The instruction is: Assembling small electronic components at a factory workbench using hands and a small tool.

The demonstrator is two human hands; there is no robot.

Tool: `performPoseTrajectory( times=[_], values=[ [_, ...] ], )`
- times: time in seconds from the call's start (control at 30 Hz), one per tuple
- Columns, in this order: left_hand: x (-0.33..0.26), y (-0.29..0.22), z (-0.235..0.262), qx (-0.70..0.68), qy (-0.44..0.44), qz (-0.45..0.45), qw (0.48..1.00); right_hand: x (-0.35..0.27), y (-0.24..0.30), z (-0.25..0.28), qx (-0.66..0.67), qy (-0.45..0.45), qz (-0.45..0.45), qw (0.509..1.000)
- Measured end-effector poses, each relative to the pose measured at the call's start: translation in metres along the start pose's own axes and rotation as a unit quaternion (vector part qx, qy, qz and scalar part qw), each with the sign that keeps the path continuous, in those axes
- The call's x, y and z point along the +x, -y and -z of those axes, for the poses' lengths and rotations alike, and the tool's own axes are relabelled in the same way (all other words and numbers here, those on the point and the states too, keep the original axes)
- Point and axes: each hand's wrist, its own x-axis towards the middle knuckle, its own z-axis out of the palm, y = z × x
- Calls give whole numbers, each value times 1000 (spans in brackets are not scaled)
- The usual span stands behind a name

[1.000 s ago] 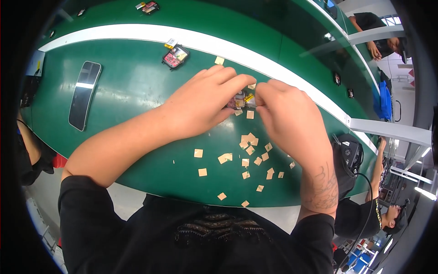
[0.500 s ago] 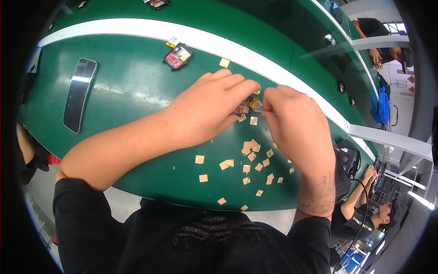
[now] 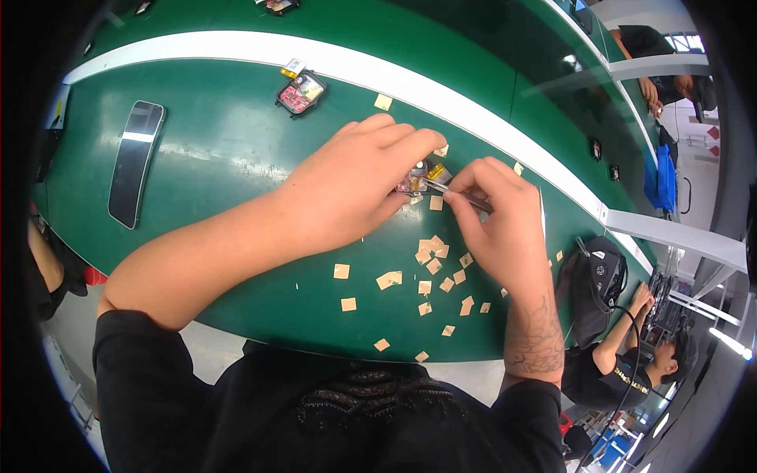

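Note:
My left hand (image 3: pixel 355 173) grips the far and near sides of a small opened smartwatch case (image 3: pixel 412 180) between fingers and thumb. A red circuit board shows inside the case, partly hidden by the fingers. A small silver battery with a yellow end (image 3: pixel 439 173) lies at the case's right side. In my right hand (image 3: pixel 502 221) is a pair of metal tweezers (image 3: pixel 477 202), pinched between thumb and fingers, with the tips over the open case. Several small tan square pieces (image 3: pixel 434 266) lie scattered on the green table (image 3: pixel 236 169) near me.
Another opened watch case (image 3: pixel 302 93) with a battery sits at the far side, by a white rail (image 3: pixel 378 69). A smartphone (image 3: pixel 136 169) lies at the left. At the right stand a black bag (image 3: pixel 591 288) and a co-worker (image 3: pixel 631 366).
My right hand has turned and drawn back slightly, so the tweezers now show. The watch case and battery are less covered. My left hand keeps its hold.

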Motion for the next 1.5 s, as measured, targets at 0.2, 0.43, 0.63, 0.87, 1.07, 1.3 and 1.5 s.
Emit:
performPoseTrajectory(
  times=[0.2, 0.43, 0.63, 0.87, 1.07, 1.3, 1.5],
  values=[
    [0, -1, 1, 11, 0, -1, 1000, -11, -28, -3, 258, -13, -65, 964],
    [-2, -2, -1, 23, 25, -21, 999, -12, -17, -4, 24, -19, 91, 995],
    [-2, -6, -1, 24, 40, -33, 998, -13, -27, -8, 10, -29, 117, 993],
    [-2, -5, -2, 47, 52, -54, 996, -10, -34, -1, 170, 30, 3, 985],
    [-3, -1, -1, 69, 51, -98, 991, -10, -32, 9, 190, 81, 15, 978],
    [-4, -4, -2, 105, 45, -130, 985, -11, -22, 16, 164, 106, -94, 976],
    [-3, -6, -4, 130, 49, -135, 981, -14, -12, 1, 109, 14, -4, 994]
  ],
)
